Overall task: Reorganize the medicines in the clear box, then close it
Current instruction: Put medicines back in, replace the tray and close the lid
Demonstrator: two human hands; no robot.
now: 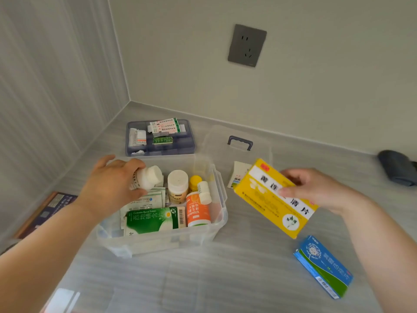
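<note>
A: Status check. Where is the box?

B: Clear box (216,224) sits open on the counter (203,279), centre. Its lid (239,141), with the blue handle, lies flat behind and to the right, apart from the box. A blue tray (160,150) with small packets stands behind the box, also out.

A: Contents?

B: Green carton (153,220) along the front wall, orange tube (197,210) beside it, a white jar (177,187) and a yellow-capped bottle (195,180) toward the back, a small white vial (204,192) leaning among them, sachets (149,199) underneath. Partly ordered, not tidy.

A: Hands?

B: Left hand (110,188) is over the box's left side, fingers wrapped around a white bottle (147,177), tilted, cap pointing right. Whether it is going in or coming out, I cannot tell. Right hand (316,190) grips a yellow carton (274,197), held in the air to the right of the box, not inside.

A: Anything else outside?

B: Blue carton (325,266) on the counter at front right, well apart from the box. A small pale packet (237,177) lies partly behind the yellow carton.

A: Judgement?

B: Mid-sort. Remaining, as I read it: seat the bottle, fit both cartons and probably the packet, likely return the tray, then fit the lid. Closing not yet begun.
</note>
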